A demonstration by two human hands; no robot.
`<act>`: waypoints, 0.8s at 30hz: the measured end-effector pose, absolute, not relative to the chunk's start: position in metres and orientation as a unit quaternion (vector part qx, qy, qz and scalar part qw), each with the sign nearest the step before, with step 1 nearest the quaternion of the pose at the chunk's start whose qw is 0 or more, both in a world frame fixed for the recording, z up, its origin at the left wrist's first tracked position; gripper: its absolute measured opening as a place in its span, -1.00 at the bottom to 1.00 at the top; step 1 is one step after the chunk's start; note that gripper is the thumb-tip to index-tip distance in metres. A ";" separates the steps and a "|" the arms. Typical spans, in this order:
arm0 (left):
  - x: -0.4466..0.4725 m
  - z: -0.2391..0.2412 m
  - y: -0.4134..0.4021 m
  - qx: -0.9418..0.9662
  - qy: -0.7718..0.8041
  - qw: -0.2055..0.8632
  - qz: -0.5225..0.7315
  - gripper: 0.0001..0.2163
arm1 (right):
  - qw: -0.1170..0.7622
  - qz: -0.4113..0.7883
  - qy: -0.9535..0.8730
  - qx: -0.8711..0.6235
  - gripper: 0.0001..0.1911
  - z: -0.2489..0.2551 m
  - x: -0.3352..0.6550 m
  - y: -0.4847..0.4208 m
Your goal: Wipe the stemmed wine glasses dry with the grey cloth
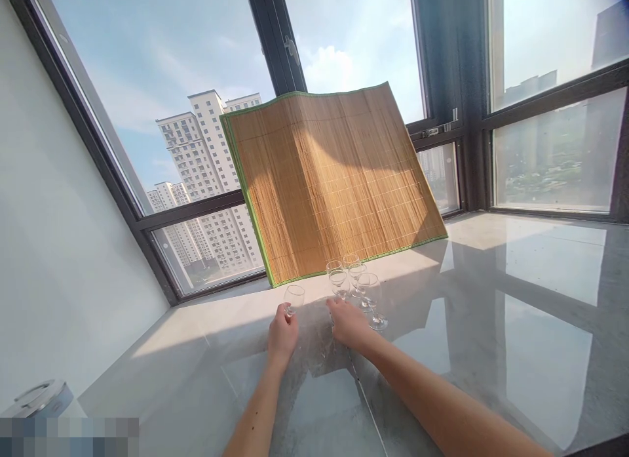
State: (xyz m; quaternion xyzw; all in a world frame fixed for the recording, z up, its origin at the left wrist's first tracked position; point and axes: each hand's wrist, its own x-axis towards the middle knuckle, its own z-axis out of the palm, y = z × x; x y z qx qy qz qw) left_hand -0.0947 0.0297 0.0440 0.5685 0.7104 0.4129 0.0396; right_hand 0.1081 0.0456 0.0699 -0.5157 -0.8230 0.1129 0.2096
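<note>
My left hand (282,334) is closed round the stem of a small clear wine glass (294,296) that stands on the glossy stone ledge (491,352). My right hand (346,320) is closed on the stem of another clear glass (338,280). Just right of it stand more glasses in a tight cluster, the nearest a stemmed glass (371,298) with its round foot on the ledge. Both arms reach forward from the bottom of the view.
A bamboo mat with a green edge (329,181) leans against the window frame behind the glasses. Dark window frames and panes run along the back and right. A white wall is on the left, with a round metal object (37,397) at the lower left.
</note>
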 end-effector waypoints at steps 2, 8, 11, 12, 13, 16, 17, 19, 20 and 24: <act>-0.093 0.045 0.028 0.572 0.703 0.049 0.420 -0.74 | 0.200 0.114 -0.825 -0.516 -0.44 0.073 0.108 0.044; -0.090 0.048 0.026 0.579 0.691 0.055 0.430 -0.73 | 0.205 0.110 -0.829 -0.509 -0.47 0.075 0.109 0.041; -0.090 0.048 0.026 0.579 0.693 0.053 0.426 -0.73 | 0.225 0.116 -0.832 -0.493 -0.41 0.072 0.105 0.041; -0.090 0.048 0.026 0.580 0.695 0.052 0.422 -0.72 | 0.242 0.121 -0.833 -0.482 -0.36 0.071 0.103 0.042; -0.091 0.049 0.026 0.582 0.698 0.050 0.415 -0.71 | 0.267 0.128 -0.834 -0.465 -0.30 0.069 0.101 0.042; -0.092 0.052 0.023 0.592 0.714 0.023 0.373 -0.67 | 0.371 0.153 -0.831 -0.384 -0.23 0.066 0.094 0.041; -0.092 0.053 0.022 0.598 0.719 0.007 0.354 -0.65 | 0.403 0.159 -0.829 -0.353 -0.23 0.065 0.092 0.040; -0.090 0.055 0.019 0.616 0.721 -0.034 0.316 -0.62 | 0.446 0.163 -0.828 -0.300 -0.21 0.064 0.090 0.037; -0.089 0.056 0.018 0.628 0.717 -0.056 0.299 -0.61 | 0.459 0.162 -0.828 -0.279 -0.20 0.063 0.089 0.035; -0.082 0.054 0.016 0.670 0.683 -0.133 0.258 -0.63 | 0.470 0.136 -0.839 -0.239 -0.20 0.064 0.088 0.033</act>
